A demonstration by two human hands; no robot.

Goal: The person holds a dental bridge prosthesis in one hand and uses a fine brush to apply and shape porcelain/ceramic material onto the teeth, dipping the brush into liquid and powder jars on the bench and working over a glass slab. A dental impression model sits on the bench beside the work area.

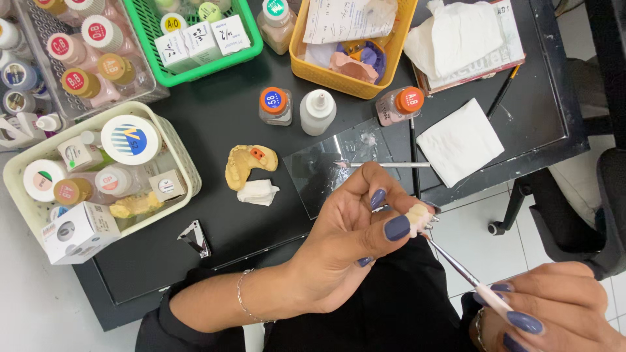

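My left hand [345,241] pinches a small cream-coloured dental piece [418,215] between thumb and fingers, held over the table's front edge. My right hand [548,306], at the lower right, grips a thin brush [456,264] whose tip touches the underside of that piece. A clear glass slab [326,171] lies on the black table [215,117] just beyond my left hand, with a metal-handled tool [391,165] resting across it.
A yellow jaw model [248,163] and a white wad [258,192] lie left of the slab. Bottles [275,105] stand behind it. Baskets of jars: cream [189,176], green [254,45], yellow [391,58]. White tissue [460,140] lies right; a chair [600,215] stands beside the table.
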